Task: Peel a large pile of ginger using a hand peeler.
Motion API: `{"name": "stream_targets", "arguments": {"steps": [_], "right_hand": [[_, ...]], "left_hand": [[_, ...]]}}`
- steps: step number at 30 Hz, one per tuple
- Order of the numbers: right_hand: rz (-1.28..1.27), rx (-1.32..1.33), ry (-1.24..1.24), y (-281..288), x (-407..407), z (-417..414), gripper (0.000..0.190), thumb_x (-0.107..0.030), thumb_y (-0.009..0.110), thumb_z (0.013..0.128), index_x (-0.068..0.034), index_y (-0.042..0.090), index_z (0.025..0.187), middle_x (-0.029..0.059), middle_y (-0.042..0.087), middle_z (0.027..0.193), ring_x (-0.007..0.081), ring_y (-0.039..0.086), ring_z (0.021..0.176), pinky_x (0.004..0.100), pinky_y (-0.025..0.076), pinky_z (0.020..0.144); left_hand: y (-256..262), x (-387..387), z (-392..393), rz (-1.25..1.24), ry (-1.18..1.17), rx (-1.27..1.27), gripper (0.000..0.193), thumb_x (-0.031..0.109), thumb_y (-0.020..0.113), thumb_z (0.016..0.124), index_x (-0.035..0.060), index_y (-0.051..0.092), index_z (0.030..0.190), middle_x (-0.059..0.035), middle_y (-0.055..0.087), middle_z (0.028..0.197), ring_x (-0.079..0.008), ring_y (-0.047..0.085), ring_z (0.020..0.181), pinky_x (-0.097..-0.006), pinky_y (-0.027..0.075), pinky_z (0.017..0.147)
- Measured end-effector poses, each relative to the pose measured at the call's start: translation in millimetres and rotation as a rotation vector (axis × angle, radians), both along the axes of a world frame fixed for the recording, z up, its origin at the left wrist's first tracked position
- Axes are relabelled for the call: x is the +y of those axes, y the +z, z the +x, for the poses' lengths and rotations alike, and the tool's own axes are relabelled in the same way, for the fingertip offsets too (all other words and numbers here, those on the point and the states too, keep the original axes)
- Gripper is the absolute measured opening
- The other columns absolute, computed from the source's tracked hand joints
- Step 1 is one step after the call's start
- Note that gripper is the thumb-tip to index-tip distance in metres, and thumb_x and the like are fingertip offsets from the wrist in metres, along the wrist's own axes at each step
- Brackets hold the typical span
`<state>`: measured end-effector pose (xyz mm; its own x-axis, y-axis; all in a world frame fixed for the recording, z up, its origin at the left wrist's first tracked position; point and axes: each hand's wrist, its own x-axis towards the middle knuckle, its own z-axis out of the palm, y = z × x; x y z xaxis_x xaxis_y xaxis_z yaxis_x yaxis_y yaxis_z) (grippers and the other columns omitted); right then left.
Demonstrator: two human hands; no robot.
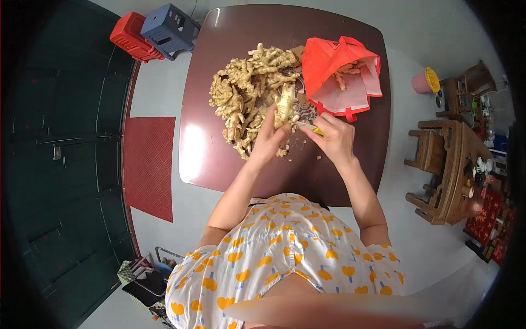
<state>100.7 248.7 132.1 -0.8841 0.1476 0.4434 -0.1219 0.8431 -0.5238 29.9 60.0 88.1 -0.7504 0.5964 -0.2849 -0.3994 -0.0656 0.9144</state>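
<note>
My left hand (pixel 269 137) grips a ginger root (pixel 284 106), which is pale along its upper length. Against the root's lower right end lies the blade of a small knife (pixel 315 130); its yellow-green handle is in my right hand (pixel 337 137). A large heap of ginger roots (pixel 240 88) spreads over the table to the left and beyond my left hand. Past my right hand, a red bag (pixel 328 61) lies with its mouth towards me, and several reddish-brown roots (pixel 343 76) show inside it. My fingers partly hide the knife and the held root.
The brown table (pixel 246 24) carries small scraps (pixel 319 157) near my right hand. A patterned surface (pixel 304 109) shows between heap and bag. Blue (pixel 168 31) and red plastic stools (pixel 133 37) stand beyond the table's far left corner. Wooden furniture (pixel 448 172) stands at the right.
</note>
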Motion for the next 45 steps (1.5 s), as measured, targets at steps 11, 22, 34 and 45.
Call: {"name": "stream_targets", "arguments": {"steps": [11, 22, 34, 45], "right_hand": [[-0.003, -0.133, -0.091, 9, 18, -30, 0.046, -0.046, 0.08, 0.083, -0.004, 0.07, 0.099, 0.0132, 0.067, 0.068, 0.0326, 0.067, 0.06, 0.0413, 0.049, 0.051], [-0.048, -0.031, 0.054, 7, 7, -18, 0.036, -0.038, 0.079, 0.085, -0.007, 0.064, 0.076, 0.0103, 0.062, 0.067, 0.0328, 0.061, 0.058, 0.0412, 0.044, 0.05], [-0.183, -0.13, -0.066, -32, 0, -5, 0.039, -0.044, 0.082, 0.081, -0.009, 0.066, 0.085, 0.0061, 0.067, 0.071, 0.0275, 0.065, 0.059, 0.04, 0.049, 0.052], [-0.632, -0.593, -0.331, -111, 71, 8, 0.033, -0.036, 0.081, 0.082, -0.008, 0.072, 0.097, 0.0058, 0.066, 0.073, 0.0172, 0.061, 0.064, 0.0353, 0.047, 0.058]], "left_hand": [[6, 5, 9, -0.213, 0.016, 0.277, 0.043, 0.021, 0.054, 0.106, -0.002, 0.048, 0.142, -0.0069, 0.056, 0.116, -0.0118, 0.056, 0.09, -0.0263, 0.048, 0.078], [5, 8, 3, -0.247, 0.022, 0.486, 0.042, 0.021, 0.053, 0.107, -0.0015, 0.048, 0.142, -0.0133, 0.058, 0.122, -0.0187, 0.058, 0.102, -0.0309, 0.048, 0.088], [-26, 6, 8, -0.292, -0.049, 0.423, 0.034, 0.021, 0.056, 0.105, -0.0004, 0.055, 0.132, -0.0151, 0.065, 0.112, -0.0167, 0.062, 0.1, -0.0326, 0.05, 0.085], [-129, 2, 41, -0.496, -0.35, 0.423, 0.042, 0.029, 0.066, 0.1, 0.0017, 0.058, 0.13, -0.0115, 0.071, 0.11, -0.0182, 0.07, 0.094, -0.0343, 0.055, 0.077]]}}
